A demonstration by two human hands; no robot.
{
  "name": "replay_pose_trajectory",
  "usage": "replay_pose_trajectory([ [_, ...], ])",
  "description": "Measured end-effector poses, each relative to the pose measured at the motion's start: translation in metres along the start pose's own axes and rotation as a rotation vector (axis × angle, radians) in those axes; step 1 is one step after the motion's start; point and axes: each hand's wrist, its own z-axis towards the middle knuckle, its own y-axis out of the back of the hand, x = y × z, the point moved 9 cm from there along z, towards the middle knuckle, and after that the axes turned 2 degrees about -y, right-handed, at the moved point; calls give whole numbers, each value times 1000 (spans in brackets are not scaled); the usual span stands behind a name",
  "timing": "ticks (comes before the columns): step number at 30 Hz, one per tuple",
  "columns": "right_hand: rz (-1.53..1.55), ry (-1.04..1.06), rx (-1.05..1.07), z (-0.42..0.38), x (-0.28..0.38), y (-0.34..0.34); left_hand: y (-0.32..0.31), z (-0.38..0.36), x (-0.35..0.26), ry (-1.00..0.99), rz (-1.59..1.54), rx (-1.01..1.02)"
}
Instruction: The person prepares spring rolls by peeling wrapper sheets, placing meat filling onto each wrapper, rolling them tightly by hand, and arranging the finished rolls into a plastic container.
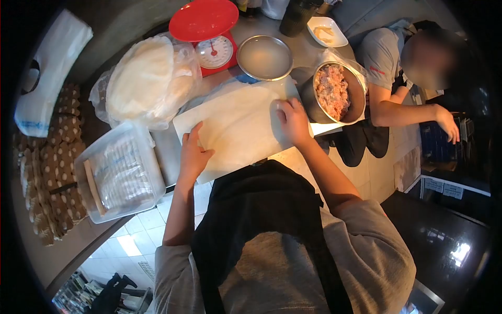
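A pale rectangular board [235,152] lies on the counter in front of me. My left hand [194,154] is over its left side, thumb and fingers spread apart, holding nothing. Near the board's right edge is my right hand [294,123], its fingers curled in and pressed together at the surface; I cannot tell whether something thin is pinched in them. Just right of that hand stands a metal pot [357,100] with pinkish minced filling [333,91]. A metal bowl of cloudy liquid [264,57] sits beyond the board's far edge.
Round pale wrappers [141,78] are stacked in plastic at the left. Nearer, a clear tub [157,183] holds rows of wrapped pieces and a wooden stick [94,187]. Behind are a red scale [214,51] and white dish [340,37]. Egg trays [60,157] lie far left; another person [384,68] is at right.
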Motion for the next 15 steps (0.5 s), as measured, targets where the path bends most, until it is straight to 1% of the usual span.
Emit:
replay_pose_trajectory([
  [3, 7, -42, 8, -24, -15, -2, 3, 6, -3, 26, -44, 100],
  [6, 27, -56, -15, -26, -19, 0, 3, 40, 14, -91, 116, -32],
  [9, 39, -113, -5, -16, -12, -1, 7, 60, 7, -37, 53, -136],
  [10, 16, -104, 16, -16, -11, -4, 8, 65, 6, -59, 112, -173],
  [13, -41, -78, 49, -17, -8, -10, 4, 71, 22, -138, 9, -236],
  [15, -62, -58, 36, -20, -6, -7, 9, 67, 31, -173, 25, -338],
])
